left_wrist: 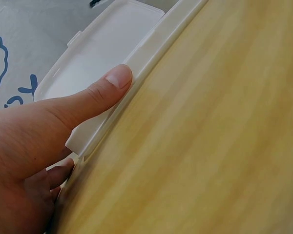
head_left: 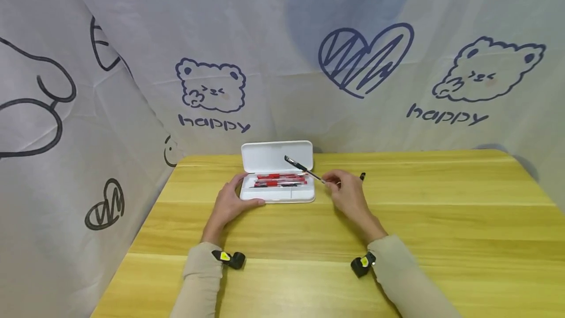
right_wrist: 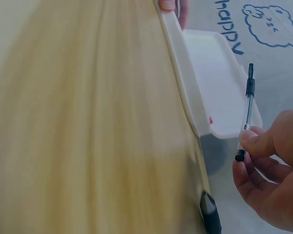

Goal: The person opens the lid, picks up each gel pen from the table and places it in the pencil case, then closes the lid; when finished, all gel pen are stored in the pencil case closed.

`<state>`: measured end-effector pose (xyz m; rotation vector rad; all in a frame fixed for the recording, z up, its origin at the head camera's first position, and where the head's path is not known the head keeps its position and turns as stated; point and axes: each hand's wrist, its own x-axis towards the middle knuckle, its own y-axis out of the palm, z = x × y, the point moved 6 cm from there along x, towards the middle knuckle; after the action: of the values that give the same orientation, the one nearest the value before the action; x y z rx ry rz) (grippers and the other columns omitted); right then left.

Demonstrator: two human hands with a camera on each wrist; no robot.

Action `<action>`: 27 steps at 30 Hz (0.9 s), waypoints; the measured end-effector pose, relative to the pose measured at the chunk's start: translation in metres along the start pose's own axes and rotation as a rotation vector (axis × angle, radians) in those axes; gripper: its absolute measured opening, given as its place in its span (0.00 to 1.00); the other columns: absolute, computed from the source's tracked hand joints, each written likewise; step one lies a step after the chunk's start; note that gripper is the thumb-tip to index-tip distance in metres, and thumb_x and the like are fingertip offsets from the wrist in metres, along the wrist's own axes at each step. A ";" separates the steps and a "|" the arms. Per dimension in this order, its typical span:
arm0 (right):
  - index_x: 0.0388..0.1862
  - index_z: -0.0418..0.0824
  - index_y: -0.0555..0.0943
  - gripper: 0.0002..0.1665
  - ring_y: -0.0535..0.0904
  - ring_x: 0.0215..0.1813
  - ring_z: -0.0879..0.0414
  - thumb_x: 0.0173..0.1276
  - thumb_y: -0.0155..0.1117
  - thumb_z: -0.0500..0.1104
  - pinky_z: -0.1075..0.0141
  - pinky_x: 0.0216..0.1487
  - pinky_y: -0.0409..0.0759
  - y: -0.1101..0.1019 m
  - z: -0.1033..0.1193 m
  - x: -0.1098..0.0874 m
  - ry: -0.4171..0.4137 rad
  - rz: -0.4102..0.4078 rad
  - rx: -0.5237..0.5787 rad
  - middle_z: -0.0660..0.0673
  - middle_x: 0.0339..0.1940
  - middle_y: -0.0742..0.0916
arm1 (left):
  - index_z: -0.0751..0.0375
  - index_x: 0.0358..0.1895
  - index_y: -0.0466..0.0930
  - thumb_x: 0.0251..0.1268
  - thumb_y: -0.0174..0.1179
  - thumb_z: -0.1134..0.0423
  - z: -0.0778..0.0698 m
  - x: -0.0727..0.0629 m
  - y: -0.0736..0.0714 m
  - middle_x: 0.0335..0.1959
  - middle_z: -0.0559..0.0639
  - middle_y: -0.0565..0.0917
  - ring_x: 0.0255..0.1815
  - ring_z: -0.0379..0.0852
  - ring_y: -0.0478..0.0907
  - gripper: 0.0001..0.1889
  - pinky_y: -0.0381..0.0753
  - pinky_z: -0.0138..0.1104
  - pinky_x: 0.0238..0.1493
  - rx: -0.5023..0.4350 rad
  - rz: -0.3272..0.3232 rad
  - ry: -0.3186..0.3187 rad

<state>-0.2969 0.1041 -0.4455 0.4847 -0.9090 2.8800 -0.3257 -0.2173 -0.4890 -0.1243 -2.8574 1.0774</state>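
A white pencil case [head_left: 270, 194] stands with its lid [head_left: 265, 157] raised at the back. Several red pens [head_left: 282, 177] and a dark-tipped pen lie lengthwise inside. My left hand [head_left: 228, 203] grips the case's left end, its thumb [left_wrist: 105, 90] along the front edge and the other fingers partly hidden round the side. Between thumb and fingers of my right hand [head_left: 349, 195] is a clear-barrelled black gel pen [right_wrist: 248, 109], pinched near its rear end. The pen's capped end tilts up and left, overlapping the lid's right part in the head view.
Another black pen [head_left: 363, 176] rests on the wooden table [head_left: 441, 225] just beyond my right hand, mostly hidden by it; its end [right_wrist: 210, 214] shows in the right wrist view. A printed cloth [head_left: 282, 102] hangs close behind the table's back edge.
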 end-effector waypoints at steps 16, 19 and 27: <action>0.40 0.36 0.88 0.08 0.82 0.42 0.50 0.68 0.66 0.26 0.56 0.47 0.83 0.053 0.014 0.023 -0.077 0.113 -0.015 0.43 0.39 0.89 | 0.52 0.76 0.65 0.43 0.83 0.43 0.002 -0.001 0.001 0.76 0.58 0.68 0.76 0.63 0.61 0.54 0.54 0.58 0.77 0.008 0.003 0.005; 0.40 0.37 0.89 0.09 0.83 0.45 0.49 0.69 0.66 0.27 0.56 0.51 0.83 0.060 0.015 0.025 -0.086 0.135 -0.044 0.43 0.40 0.90 | 0.52 0.75 0.66 0.42 0.84 0.43 0.002 -0.001 0.001 0.76 0.58 0.68 0.76 0.63 0.61 0.54 0.53 0.57 0.78 0.004 -0.001 0.009; 0.40 0.37 0.90 0.09 0.84 0.47 0.47 0.69 0.67 0.28 0.53 0.55 0.81 0.067 0.025 0.029 -0.133 0.154 -0.123 0.44 0.40 0.89 | 0.52 0.76 0.65 0.42 0.83 0.42 0.001 0.000 0.001 0.77 0.58 0.67 0.77 0.63 0.60 0.55 0.49 0.56 0.79 0.004 -0.004 0.013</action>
<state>-0.3292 0.0342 -0.4540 0.6266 -1.1847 2.9316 -0.3260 -0.2178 -0.4906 -0.1254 -2.8428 1.0776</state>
